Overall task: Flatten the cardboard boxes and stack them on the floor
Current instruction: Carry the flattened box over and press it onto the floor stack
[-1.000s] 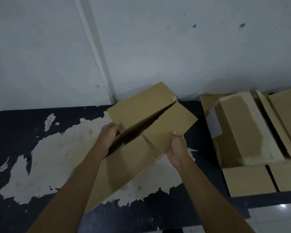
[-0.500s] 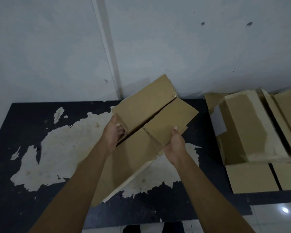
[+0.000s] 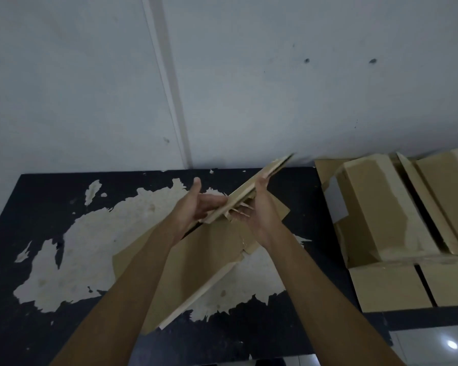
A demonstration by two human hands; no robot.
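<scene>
Now left hand (image 3: 196, 207) and right hand (image 3: 254, 207) press flat box (image 3: 201, 260) edge-up, fingers straight.

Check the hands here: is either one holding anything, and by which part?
Both hold the cardboard box at its upper flaps: the left hand presses with straight fingers from the left, the right hand from the right.
</scene>
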